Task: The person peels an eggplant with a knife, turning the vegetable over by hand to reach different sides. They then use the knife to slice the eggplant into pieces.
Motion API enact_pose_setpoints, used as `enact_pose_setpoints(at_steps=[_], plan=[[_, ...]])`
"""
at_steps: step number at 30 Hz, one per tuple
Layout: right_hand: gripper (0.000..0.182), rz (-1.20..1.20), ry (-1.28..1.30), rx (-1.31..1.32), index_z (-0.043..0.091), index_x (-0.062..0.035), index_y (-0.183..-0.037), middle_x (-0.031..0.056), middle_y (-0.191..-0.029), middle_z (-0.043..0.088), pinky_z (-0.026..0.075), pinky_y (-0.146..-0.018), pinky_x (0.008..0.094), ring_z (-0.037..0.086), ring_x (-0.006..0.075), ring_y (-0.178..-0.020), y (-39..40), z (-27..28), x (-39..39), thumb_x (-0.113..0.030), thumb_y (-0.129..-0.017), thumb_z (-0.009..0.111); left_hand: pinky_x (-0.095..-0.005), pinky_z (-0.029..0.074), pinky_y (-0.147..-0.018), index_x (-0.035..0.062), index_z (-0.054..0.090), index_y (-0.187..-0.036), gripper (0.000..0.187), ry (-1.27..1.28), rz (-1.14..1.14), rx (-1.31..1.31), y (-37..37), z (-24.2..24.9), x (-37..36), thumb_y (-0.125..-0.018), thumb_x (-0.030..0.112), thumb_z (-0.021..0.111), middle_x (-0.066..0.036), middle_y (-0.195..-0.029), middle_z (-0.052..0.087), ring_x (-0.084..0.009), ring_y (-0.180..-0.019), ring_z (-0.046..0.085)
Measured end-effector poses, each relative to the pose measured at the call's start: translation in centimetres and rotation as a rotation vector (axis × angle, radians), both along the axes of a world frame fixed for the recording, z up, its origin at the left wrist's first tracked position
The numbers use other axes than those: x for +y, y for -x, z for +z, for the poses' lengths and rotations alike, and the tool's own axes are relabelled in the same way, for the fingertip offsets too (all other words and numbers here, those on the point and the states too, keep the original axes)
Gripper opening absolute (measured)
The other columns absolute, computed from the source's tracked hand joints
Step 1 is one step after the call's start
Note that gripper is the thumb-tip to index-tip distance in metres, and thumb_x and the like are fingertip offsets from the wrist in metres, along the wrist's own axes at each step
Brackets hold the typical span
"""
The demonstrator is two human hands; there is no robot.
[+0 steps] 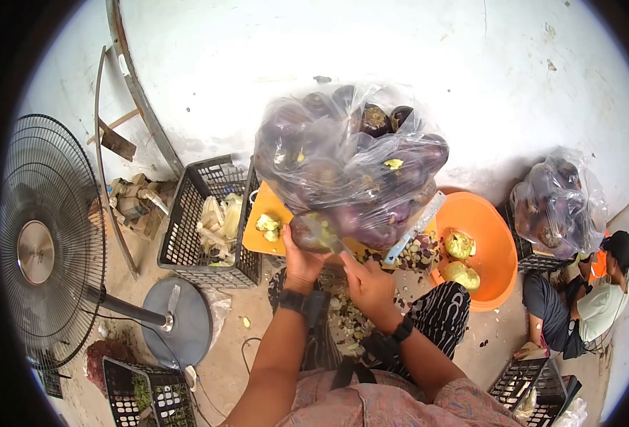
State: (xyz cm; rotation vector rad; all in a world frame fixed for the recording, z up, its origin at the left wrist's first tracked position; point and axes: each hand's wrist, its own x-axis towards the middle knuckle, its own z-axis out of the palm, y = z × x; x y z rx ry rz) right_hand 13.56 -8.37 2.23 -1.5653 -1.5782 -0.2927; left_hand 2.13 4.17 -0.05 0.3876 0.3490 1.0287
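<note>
My left hand (303,262) is closed around a dark purple eggplant (307,231), whose right side shows a pale peeled patch. In my right hand (371,288) is a small knife (337,245), its blade against the eggplant; my fingers cover the handle. Just beyond them, a large clear plastic bag (329,181) full of eggplants rests on an orange-yellow board (256,231). A peeled pale piece (268,226) lies on that board, left of my left hand. To the right of the bag lies a wide blade with a light-blue handle (398,249).
An orange basin (496,242) holds peeled eggplants at right. Black crates (211,274) and a standing fan (51,242) are at left. Another bag of eggplants (556,206) stands near a seated person (599,306). Peel scraps (346,313) litter the floor between my legs.
</note>
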Motion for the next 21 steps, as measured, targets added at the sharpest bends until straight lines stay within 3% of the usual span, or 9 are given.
enact_pose_setpoints(at_steps=[2,6,12,14,17,21], plan=[[0.030,-0.008,0.090,0.062,0.067,-0.0206,-0.114,0.0086,-0.066,0.054,0.042,-0.047,0.0381,0.054,0.0276,-0.052,-0.2,-0.2,-1.0,-0.017,-0.084,0.065,-0.0482,0.048,-0.086,0.0142,0.053,-0.123,0.065,0.045,0.016,0.009,-0.1,0.1,0.0,-0.088,0.067,0.040,-0.006,-0.118,0.060,-0.0254,-0.104,0.058],[0.035,0.014,0.053,0.023,0.065,-0.0246,-0.119,0.0073,-0.065,0.050,0.042,-0.047,0.0385,0.053,0.0269,-0.051,-0.6,0.3,0.3,-0.018,-0.085,0.063,-0.0486,0.047,-0.087,0.0139,0.053,-0.123,0.066,0.057,0.018,0.004,-0.2,0.1,0.0,-0.087,0.068,0.038,-0.005,-0.117,0.060,-0.0249,-0.105,0.058],[0.035,0.081,-0.055,0.043,0.063,-0.0231,-0.119,0.0066,-0.085,0.063,0.047,-0.052,0.0386,0.060,0.0279,-0.061,-0.3,1.1,3.0,-0.017,-0.085,0.061,-0.0484,0.046,-0.088,0.0139,0.052,-0.123,0.068,0.005,-0.002,0.003,-0.1,-0.4,0.2,-0.087,0.070,0.038,-0.006,-0.115,0.060,-0.0247,-0.107,0.057],[0.034,0.069,0.005,0.034,0.064,-0.0218,-0.117,0.0046,-0.092,0.065,0.048,-0.054,0.0379,0.062,0.0274,-0.064,-0.3,1.6,2.7,-0.017,-0.084,0.062,-0.0535,0.038,-0.097,0.0137,0.047,-0.128,0.070,0.012,-0.009,0.013,-0.1,-0.6,0.2,-0.087,0.070,0.034,-0.009,-0.127,0.052,-0.0279,-0.118,0.049],[0.033,0.059,-0.033,0.025,0.065,-0.0212,-0.116,0.0068,-0.085,0.064,0.047,-0.053,0.0381,0.061,0.0274,-0.063,-0.3,1.4,2.5,-0.017,-0.084,0.063,-0.0496,0.045,-0.090,0.0138,0.051,-0.124,0.069,0.013,-0.010,0.002,-0.1,0.2,-0.3,-0.087,0.070,0.037,-0.007,-0.118,0.059,-0.0255,-0.109,0.056],[0.031,0.019,0.083,0.003,0.066,-0.0209,-0.114,0.0091,-0.078,0.062,0.047,-0.053,0.0384,0.061,0.0279,-0.062,-0.7,0.9,0.7,-0.017,-0.084,0.063,-0.0493,0.046,-0.090,0.0138,0.050,-0.125,0.070,0.042,0.008,0.031,0.0,0.0,0.0,-0.087,0.070,0.037,-0.007,-0.119,0.059,-0.0260,-0.109,0.056]])
